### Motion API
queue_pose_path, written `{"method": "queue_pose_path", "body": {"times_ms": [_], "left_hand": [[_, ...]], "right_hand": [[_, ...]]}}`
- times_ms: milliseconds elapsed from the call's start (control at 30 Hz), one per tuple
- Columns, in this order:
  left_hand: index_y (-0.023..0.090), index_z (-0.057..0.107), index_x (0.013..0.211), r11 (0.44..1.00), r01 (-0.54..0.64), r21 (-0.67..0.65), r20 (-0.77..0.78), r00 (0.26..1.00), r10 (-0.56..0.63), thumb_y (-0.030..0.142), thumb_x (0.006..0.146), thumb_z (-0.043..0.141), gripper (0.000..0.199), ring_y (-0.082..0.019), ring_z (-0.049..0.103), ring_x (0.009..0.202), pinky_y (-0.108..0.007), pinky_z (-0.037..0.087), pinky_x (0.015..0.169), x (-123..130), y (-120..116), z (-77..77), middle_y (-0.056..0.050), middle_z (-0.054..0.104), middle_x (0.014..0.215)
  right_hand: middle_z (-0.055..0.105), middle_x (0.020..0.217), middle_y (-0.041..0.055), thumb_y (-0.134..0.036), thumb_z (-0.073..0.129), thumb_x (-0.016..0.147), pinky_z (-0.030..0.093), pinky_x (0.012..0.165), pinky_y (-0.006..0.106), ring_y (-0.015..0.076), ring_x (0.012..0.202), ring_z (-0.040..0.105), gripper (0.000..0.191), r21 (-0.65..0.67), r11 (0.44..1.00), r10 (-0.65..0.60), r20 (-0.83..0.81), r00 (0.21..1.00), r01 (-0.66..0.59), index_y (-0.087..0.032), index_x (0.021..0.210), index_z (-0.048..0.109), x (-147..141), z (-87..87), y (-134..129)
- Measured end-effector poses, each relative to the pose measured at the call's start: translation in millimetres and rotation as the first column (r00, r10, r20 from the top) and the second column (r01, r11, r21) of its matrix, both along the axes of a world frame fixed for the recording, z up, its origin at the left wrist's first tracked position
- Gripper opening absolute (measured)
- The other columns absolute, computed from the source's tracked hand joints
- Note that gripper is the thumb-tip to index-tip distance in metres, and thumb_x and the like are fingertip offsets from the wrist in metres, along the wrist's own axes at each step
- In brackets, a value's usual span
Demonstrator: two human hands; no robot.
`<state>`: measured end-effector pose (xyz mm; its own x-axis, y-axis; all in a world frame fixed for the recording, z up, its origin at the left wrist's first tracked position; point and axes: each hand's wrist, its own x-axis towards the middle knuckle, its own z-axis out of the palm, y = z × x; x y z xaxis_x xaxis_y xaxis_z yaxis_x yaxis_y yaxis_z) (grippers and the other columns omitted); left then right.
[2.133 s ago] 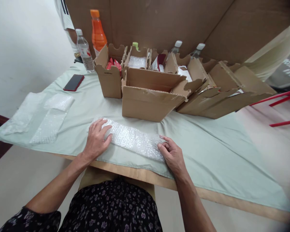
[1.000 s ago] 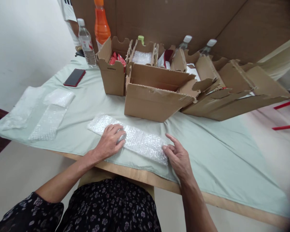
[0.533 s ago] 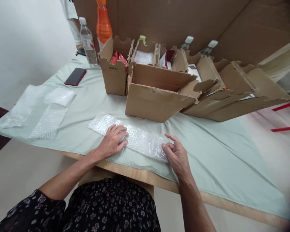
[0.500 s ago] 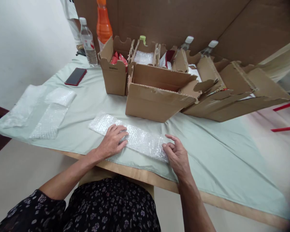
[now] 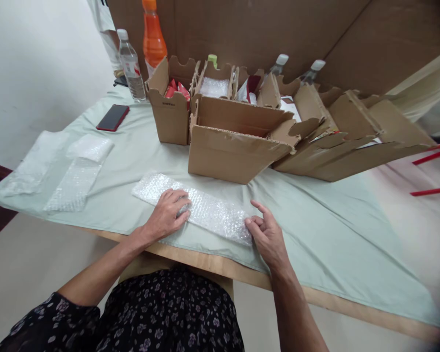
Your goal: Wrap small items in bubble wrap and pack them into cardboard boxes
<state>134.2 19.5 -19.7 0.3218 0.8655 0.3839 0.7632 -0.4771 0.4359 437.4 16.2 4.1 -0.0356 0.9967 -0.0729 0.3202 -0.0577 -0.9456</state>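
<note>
A long strip of clear bubble wrap (image 5: 216,212) lies flat across the cloth near the table's front edge. My left hand (image 5: 168,211) rests on its left half, fingers lightly bent and the thumb held apart. At the right end, my right hand (image 5: 267,235) pinches the strip's edge between thumb and curled fingers, with the index finger sticking out. Just beyond the strip stands an open cardboard box (image 5: 223,154), its inside only partly visible.
Two more bubble wrap pieces, a folded one (image 5: 78,178) and a wider one (image 5: 34,161), lie at left. A phone (image 5: 113,118), water bottle (image 5: 132,68) and orange bottle (image 5: 154,41) are behind. Several cardboard bins, including one with red packets (image 5: 178,90), line the back.
The view has shifted slightly. Both hands keep nearly the same pose on the bubble wrap, which stays in place.
</note>
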Motion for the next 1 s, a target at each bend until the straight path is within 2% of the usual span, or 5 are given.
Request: {"method": "queue_pose_path", "body": {"times_ms": [133,267,533,700,1000], "left_hand": [[0.019,0.069,0.11,0.999,-0.032,0.035,0.006,0.999,0.032,0.021,0.093,0.058,0.021,-0.029,0.062,0.121,-0.053,0.044,0.11,-0.4,0.0,-0.5,-0.012,0.069,0.124],[0.019,0.069,0.108,0.998,-0.035,0.052,0.013,0.999,0.034,0.019,0.092,0.059,0.019,-0.029,0.062,0.12,-0.052,0.046,0.108,-0.2,2.2,-2.5,-0.012,0.069,0.123],[0.02,0.069,0.105,0.995,-0.042,0.089,0.043,0.998,0.038,0.019,0.091,0.061,0.016,-0.029,0.063,0.119,-0.05,0.047,0.105,1.2,2.9,-5.7,-0.011,0.07,0.12],[0.02,0.069,0.102,0.971,-0.161,0.174,0.105,0.984,0.144,0.016,0.092,0.059,0.015,-0.029,0.063,0.119,-0.049,0.046,0.105,3.2,0.5,-3.3,-0.01,0.072,0.116],[0.019,0.071,0.094,0.981,-0.166,0.098,0.043,0.986,0.163,0.015,0.087,0.064,0.01,-0.027,0.063,0.104,-0.046,0.046,0.097,3.5,1.7,-1.9,-0.009,0.072,0.11]], "right_hand": [[0.038,0.062,-0.0083,-0.04,0.06,0.092,0.032,0.056,0.026,0.0114,0.056,0.035,0.05,0.033,0.999,-0.001,0.008,1.0,0.0,-0.019,0.137,0.059,-1.3,0.3,-0.5],[0.045,0.066,-0.0052,-0.04,0.06,0.091,0.034,0.056,0.026,0.0113,0.057,0.038,0.034,0.081,0.996,-0.05,0.028,0.998,0.047,-0.02,0.117,0.068,-4.8,1.6,1.1],[0.044,0.062,-0.0077,-0.039,0.06,0.089,0.032,0.056,0.026,0.0111,0.056,0.037,0.053,-0.021,0.998,0.052,0.027,0.998,-0.052,-0.014,0.136,0.057,-14.1,7.0,7.6],[0.042,0.061,-0.0079,-0.042,0.059,0.088,0.032,0.055,0.027,0.0115,0.056,0.037,0.054,-0.035,0.997,0.078,0.072,0.994,-0.075,-0.012,0.133,0.058,-17.2,9.3,11.4],[0.038,0.061,-0.0083,-0.046,0.059,0.088,0.033,0.054,0.026,0.0113,0.055,0.037,0.056,-0.049,0.991,0.127,0.084,0.988,-0.123,-0.012,0.133,0.059,-27.0,20.9,16.5]]}}
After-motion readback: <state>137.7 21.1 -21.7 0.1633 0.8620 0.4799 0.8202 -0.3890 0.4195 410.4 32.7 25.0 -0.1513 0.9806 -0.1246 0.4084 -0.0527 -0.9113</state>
